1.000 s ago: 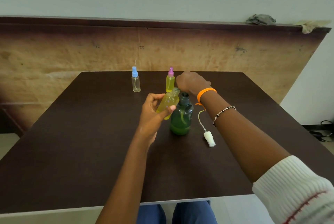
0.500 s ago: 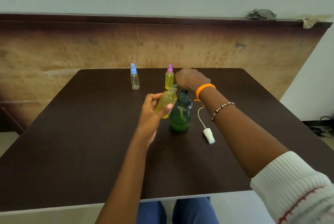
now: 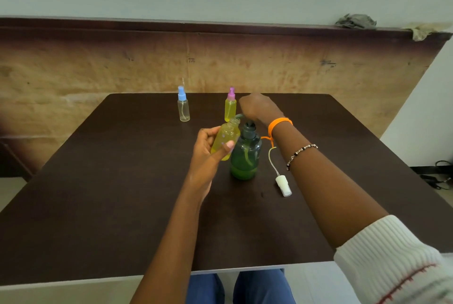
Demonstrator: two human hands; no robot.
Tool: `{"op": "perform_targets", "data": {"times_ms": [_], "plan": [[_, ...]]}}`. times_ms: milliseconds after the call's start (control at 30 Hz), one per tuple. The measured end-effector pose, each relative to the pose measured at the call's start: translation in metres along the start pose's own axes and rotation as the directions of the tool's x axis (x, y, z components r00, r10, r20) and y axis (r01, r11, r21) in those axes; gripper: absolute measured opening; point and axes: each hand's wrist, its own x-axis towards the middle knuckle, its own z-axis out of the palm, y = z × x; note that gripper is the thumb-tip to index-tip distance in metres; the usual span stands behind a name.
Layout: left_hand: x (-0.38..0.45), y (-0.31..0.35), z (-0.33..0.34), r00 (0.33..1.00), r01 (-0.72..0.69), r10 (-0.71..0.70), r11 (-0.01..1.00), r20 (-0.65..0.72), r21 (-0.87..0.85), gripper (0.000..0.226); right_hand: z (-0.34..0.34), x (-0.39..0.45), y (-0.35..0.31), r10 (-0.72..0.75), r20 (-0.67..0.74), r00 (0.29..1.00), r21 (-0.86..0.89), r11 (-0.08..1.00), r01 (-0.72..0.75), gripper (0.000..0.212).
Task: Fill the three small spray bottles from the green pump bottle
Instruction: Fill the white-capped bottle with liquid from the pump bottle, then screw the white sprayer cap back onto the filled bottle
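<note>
The green pump bottle (image 3: 245,156) stands mid-table, about a third full of green liquid. My right hand (image 3: 257,108) rests on top of its pump head, whose spout points left. My left hand (image 3: 208,149) grips an uncapped small bottle (image 3: 226,138) of yellow liquid, tilted, its open neck just under the spout. That bottle's white spray cap (image 3: 283,184) with its tube lies on the table to the right. Behind stand a pink-capped bottle (image 3: 230,105) full of yellow liquid and a blue-capped bottle (image 3: 183,105) that looks clear.
The dark brown table (image 3: 110,181) backs onto a wooden wall panel. Two crumpled rags (image 3: 356,21) sit on the panel's ledge at upper right. Cables (image 3: 438,176) lie on the floor to the right. My knees show below the table's front edge.
The view shifted slightly. Both hands hold the same poses at the pump bottle; the pump head may have risen a little.
</note>
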Motion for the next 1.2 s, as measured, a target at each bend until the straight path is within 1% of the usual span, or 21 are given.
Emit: {"op": "perform_targets", "data": {"times_ms": [67,100,167,200,233,300,367,400,500,567,600,633,667,700,733,800,867,933,1067,1133,1200], "plan": [[-0.001,0.000,0.000,1.000,-0.001,0.001,1.000,-0.012,-0.001,0.030,0.001,-0.001,0.002,0.029,-0.060,0.998,0.169,0.986,-0.018,0.033],[-0.002,0.000,0.000,1.000,-0.001,0.001,1.000,-0.015,-0.003,0.030,0.002,0.000,0.003,0.031,-0.073,0.997,0.324,0.946,-0.006,0.036],[-0.004,-0.002,-0.001,1.000,0.002,-0.002,1.000,-0.017,-0.011,0.031,0.002,-0.004,0.004,0.064,-0.025,0.998,0.639,0.768,-0.033,0.045],[-0.005,-0.003,-0.003,1.000,0.005,-0.005,1.000,-0.017,-0.014,0.033,0.001,-0.006,0.005,0.070,-0.002,0.998,0.731,0.681,-0.046,0.049],[-0.007,-0.004,-0.005,1.000,0.006,-0.006,1.000,-0.017,-0.014,0.034,0.000,-0.009,0.008,0.064,-0.011,0.998,0.787,0.616,-0.030,0.051],[-0.010,-0.007,-0.007,1.000,0.007,-0.007,1.000,-0.020,-0.012,0.038,-0.005,-0.011,0.015,0.062,-0.085,0.994,0.832,0.553,0.036,0.052],[-0.014,-0.010,-0.009,1.000,0.022,-0.022,1.000,-0.013,-0.005,0.043,-0.008,-0.013,0.029,0.086,-0.149,0.985,0.825,0.560,0.076,0.047],[-0.016,-0.011,-0.009,1.000,0.030,-0.030,1.000,-0.007,-0.002,0.046,-0.009,-0.015,0.038,0.097,-0.172,0.980,0.806,0.586,0.083,0.042],[-0.023,-0.014,-0.010,0.999,0.046,-0.046,0.999,-0.006,0.011,0.050,-0.005,-0.033,0.071,0.072,-0.221,0.973,0.681,0.725,0.101,0.031],[-0.026,-0.016,-0.009,0.999,0.052,-0.051,0.998,-0.018,0.028,0.051,0.004,-0.050,0.091,0.055,-0.211,0.976,0.582,0.809,0.080,0.029],[-0.028,-0.017,-0.009,0.998,0.054,-0.053,0.998,-0.025,0.036,0.051,0.011,-0.059,0.100,0.059,-0.202,0.978,0.519,0.853,0.056,0.026],[-0.029,-0.018,-0.010,0.998,0.054,-0.053,0.998,-0.033,0.045,0.050,0.019,-0.066,0.109,0.066,-0.210,0.976,0.421,0.907,0.029,0.021],[-0.030,-0.020,-0.010,0.998,0.057,-0.055,0.997,-0.040,0.052,0.051,0.028,-0.072,0.118,0.070,-0.239,0.969,0.280,0.960,-0.001,0.016],[-0.032,-0.022,-0.010,0.997,0.060,-0.058,0.997,-0.048,0.053,0.051,0.036,-0.078,0.125,0.066,-0.268,0.961,0.137,0.990,-0.030,0.011],[-0.033,-0.024,-0.010,0.997,0.062,-0.059,0.997,-0.056,0.050,0.051,0.044,-0.084,0.131,0.051,-0.281,0.958,0.035,0.998,-0.043,0.013],[-0.036,-0.028,-0.011,0.995,0.068,-0.064,0.996,-0.070,0.052,0.052,0.057,-0.093,0.138,0.020,-0.274,0.962,-0.029,0.999,-0.029,0.024],[-0.038,-0.031,-0.012,0.995,0.078,-0.073,0.993,-0.067,0.084,0.052,0.065,-0.098,0.141,0.002,-0.288,0.958,-0.032,0.999,-0.012,0.030],[-0.038,-0.031,-0.014,0.995,0.087,-0.082,0.990,-0.055,0.110,0.053,0.067,-0.099,0.142,-0.003,-0.314,0.949,0.005,1.000,0.005,0.030],[-0.038,-0.031,-0.018,0.993,0.105,-0.096,0.984,-0.067,0.144,0.052,0.063,-0.105,0.136,0.048,-0.334,0.941,0.264,0.964,0.045,0.026],[-0.039,-0.032,-0.019,0.994,0.104,-0.095,0.981,-0.062,0.166,0.051,0.062,-0.112,0.130,0.062,-0.385,0.921,0.394,0.913,0.103,0.018],[-0.040,-0.032,-0.018,0.994,0.100,-0.091,0.978,-0.054,0.185,0.049,0.062,-0.122,0.123,0.075,-0.442,0.894,0.518,0.835,0.185,0.014]]}}
